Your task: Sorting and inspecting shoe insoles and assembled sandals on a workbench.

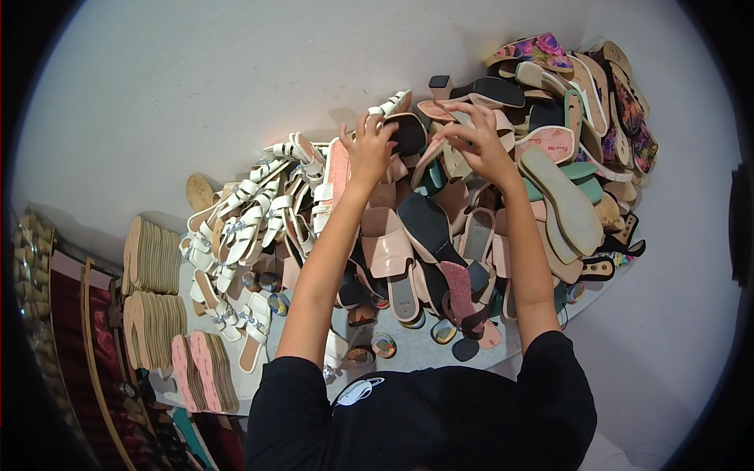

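My left hand (369, 153) reaches over the back of a big shoe pile. Its curled fingers close on the edge of a black-soled sandal (408, 135). My right hand (477, 145) is beside it, thumb and fingers bent round the upper end of a slim pink sandal (429, 162) that stands tilted; the exact grip is partly hidden. Below and between my arms lie pink slide sandals (386, 243) and an upturned black sole (426, 226). White strappy sandals (251, 208) are heaped left of my left arm.
The pile covers most of a grey table (314, 345) against a white wall (236, 78). Stacked insoles (153, 330) and pink insoles (206, 369) stand on the left. Pale soles (561, 200) and floral wedges (534, 53) lie right. A shelf (90, 337) stands far left.
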The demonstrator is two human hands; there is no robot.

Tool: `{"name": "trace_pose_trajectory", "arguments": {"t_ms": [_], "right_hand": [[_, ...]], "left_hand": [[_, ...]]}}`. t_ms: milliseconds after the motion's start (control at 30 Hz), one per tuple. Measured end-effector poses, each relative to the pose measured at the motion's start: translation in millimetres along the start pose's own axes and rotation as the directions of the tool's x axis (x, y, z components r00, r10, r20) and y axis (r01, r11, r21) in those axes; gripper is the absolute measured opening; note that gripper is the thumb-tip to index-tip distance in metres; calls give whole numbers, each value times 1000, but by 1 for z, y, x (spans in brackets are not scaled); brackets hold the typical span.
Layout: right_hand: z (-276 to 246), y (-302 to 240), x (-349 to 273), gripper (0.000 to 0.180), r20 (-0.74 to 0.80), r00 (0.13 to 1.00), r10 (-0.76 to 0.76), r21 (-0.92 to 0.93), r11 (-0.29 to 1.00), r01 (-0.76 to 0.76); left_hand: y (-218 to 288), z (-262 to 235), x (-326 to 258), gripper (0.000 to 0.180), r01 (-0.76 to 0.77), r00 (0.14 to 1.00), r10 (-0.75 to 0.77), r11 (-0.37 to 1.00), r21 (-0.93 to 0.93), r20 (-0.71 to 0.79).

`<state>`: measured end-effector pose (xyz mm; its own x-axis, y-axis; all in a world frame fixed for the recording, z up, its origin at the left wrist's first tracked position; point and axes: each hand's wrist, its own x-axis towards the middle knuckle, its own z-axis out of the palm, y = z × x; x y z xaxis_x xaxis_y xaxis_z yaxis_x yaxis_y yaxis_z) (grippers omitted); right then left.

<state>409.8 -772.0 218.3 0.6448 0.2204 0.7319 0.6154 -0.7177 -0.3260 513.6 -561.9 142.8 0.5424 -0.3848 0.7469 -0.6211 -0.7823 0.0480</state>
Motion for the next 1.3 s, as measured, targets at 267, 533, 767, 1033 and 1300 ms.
{"name": "trace_pose_trajectory", "arguments": {"t_ms": [267,533,767,1033,1300], "right_hand": [[-28,-19,-20,34,88,996,24,443,894,-61],[-18,-41,-28,57,85,996,-36,828,558,-51],[-3,-95,-31,71,338,936,-102,26,995,99],[73,-171,-63,68,315,925,-212,-289,907,306],[151,-255,-114,77,314,893,-321,45,945,324]], "left_hand": [[21,-65,-26,37,-91,995,70,931,-355,-72],[58,-137,-35,47,-31,998,56,890,-455,41],[41,-184,-95,33,563,826,-308,395,-726,473],[13,-211,-157,31,560,797,-322,78,-825,511],[-26,-242,-233,29,586,752,-433,93,-805,497]]}}
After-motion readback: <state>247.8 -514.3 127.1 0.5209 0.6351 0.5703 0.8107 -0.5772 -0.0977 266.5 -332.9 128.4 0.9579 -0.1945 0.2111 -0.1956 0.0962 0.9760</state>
